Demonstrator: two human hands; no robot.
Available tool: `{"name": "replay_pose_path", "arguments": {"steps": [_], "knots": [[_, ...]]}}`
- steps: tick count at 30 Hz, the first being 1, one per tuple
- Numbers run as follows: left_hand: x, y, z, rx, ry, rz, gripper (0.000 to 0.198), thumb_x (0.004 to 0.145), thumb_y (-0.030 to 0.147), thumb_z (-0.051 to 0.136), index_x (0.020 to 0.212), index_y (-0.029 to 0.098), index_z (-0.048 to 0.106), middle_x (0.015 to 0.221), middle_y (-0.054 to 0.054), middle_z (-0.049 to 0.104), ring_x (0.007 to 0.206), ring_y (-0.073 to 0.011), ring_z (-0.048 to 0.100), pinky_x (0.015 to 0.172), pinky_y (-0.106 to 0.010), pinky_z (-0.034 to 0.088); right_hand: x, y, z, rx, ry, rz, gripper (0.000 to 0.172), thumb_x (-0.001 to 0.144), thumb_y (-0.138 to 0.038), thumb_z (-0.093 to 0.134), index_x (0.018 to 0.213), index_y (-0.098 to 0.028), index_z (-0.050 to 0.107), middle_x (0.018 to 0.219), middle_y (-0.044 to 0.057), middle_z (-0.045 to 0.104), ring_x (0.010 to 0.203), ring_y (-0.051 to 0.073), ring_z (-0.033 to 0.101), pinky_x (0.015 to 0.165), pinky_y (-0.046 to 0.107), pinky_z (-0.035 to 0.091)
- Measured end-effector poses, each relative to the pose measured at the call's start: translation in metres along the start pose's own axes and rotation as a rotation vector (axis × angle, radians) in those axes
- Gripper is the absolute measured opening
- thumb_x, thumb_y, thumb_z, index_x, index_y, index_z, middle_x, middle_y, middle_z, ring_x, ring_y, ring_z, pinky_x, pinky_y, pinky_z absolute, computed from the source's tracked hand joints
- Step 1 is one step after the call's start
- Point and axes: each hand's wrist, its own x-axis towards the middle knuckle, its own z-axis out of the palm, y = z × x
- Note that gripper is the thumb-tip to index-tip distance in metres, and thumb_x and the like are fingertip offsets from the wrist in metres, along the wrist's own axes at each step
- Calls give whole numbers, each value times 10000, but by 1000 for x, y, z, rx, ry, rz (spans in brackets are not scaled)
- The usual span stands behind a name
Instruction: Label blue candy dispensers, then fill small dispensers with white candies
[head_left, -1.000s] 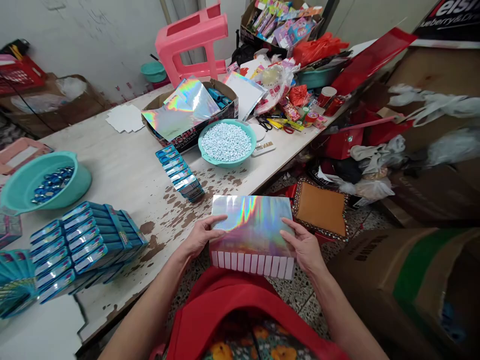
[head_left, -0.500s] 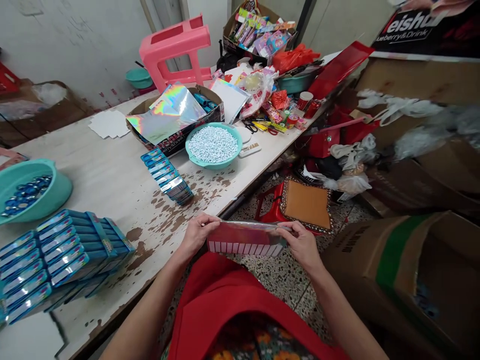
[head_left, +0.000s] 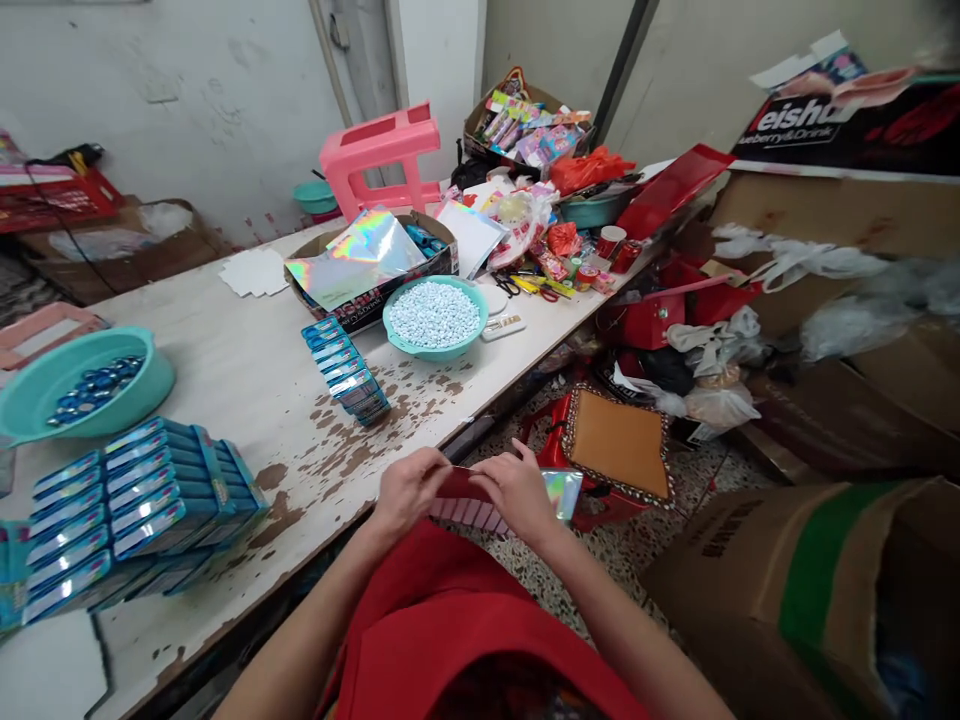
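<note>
Above my lap I hold a holographic sheet (head_left: 562, 490) with a row of white tabs along its near edge; it is tilted almost edge-on and partly hidden by my fingers. My left hand (head_left: 407, 489) grips its left end with fingers curled. My right hand (head_left: 514, 494) lies across its middle, fingers pressed down on it. A red apron (head_left: 465, 630) covers my lap below the hands.
The worn white table (head_left: 247, 370) on the left carries stacked blue boxes (head_left: 142, 505), a row of blue packs (head_left: 346, 370), a teal bowl of white beads (head_left: 433, 317), another teal bowl (head_left: 75, 380), and a carton of holographic sheets (head_left: 360, 255). Cardboard boxes (head_left: 787, 590) stand on the right.
The sheet went from flat and facing up to folded nearly edge-on. My right hand slid from its right end to its middle, close to my left hand. The view tilted up.
</note>
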Motion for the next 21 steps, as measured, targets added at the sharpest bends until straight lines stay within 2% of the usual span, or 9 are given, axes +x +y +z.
{"name": "replay_pose_path", "arguments": {"steps": [3, 5, 7, 11, 15, 18, 21], "knots": [[-17, -22, -32, 131, 144, -53, 156, 797, 309, 548, 701, 212, 623, 710, -15, 596, 696, -160, 513, 675, -240, 355, -4, 29, 5, -6, -28, 13, 187, 896, -327, 495, 894, -285, 677, 875, -2, 722, 815, 177, 621, 1014, 461, 255], [-35, -40, -47, 171, 171, -99, 176, 809, 324, 532, 710, 206, 619, 716, -13, 604, 701, -157, 527, 676, -234, 367, -3, 44, 13, 20, -97, 1, 205, 899, -310, 481, 919, -282, 683, 888, 8, 725, 827, 188, 632, 970, 432, 322], [-55, -57, -55, 180, 192, -153, 187, 814, 335, 524, 720, 206, 622, 716, -12, 612, 701, -156, 537, 674, -231, 375, 3, 48, 26, 90, -166, -31, 225, 897, -280, 466, 950, -269, 684, 917, 21, 722, 856, 198, 638, 891, 368, 396], [-88, -88, -67, 203, 267, -266, 180, 802, 345, 529, 750, 215, 642, 740, -15, 638, 713, -164, 556, 685, -234, 383, 27, 31, 59, 272, -245, -43, 251, 888, -248, 438, 981, -261, 671, 918, 17, 714, 843, 183, 643, 734, 264, 443], [-111, -117, -95, 254, 276, -398, 212, 793, 395, 526, 761, 222, 644, 739, -8, 650, 699, -166, 567, 666, -233, 395, 57, 8, 91, 319, -256, -29, 160, 840, -295, 535, 823, -241, 685, 811, 6, 708, 755, 174, 630, 682, 249, 424], [-117, -140, -122, 289, 302, -458, 254, 785, 441, 521, 757, 218, 641, 727, -2, 650, 689, -163, 567, 651, -227, 401, 81, -6, 114, 332, -268, -26, 132, 802, -326, 599, 773, -230, 684, 790, 6, 707, 732, 169, 626, 661, 243, 415], [-112, -162, -145, 309, 289, -494, 279, 788, 456, 510, 764, 213, 646, 731, -1, 654, 695, -161, 572, 645, -220, 404, 106, -16, 134, 356, -297, -23, 145, 810, -326, 588, 776, -226, 687, 766, 4, 708, 706, 161, 627, 642, 235, 422]]}}
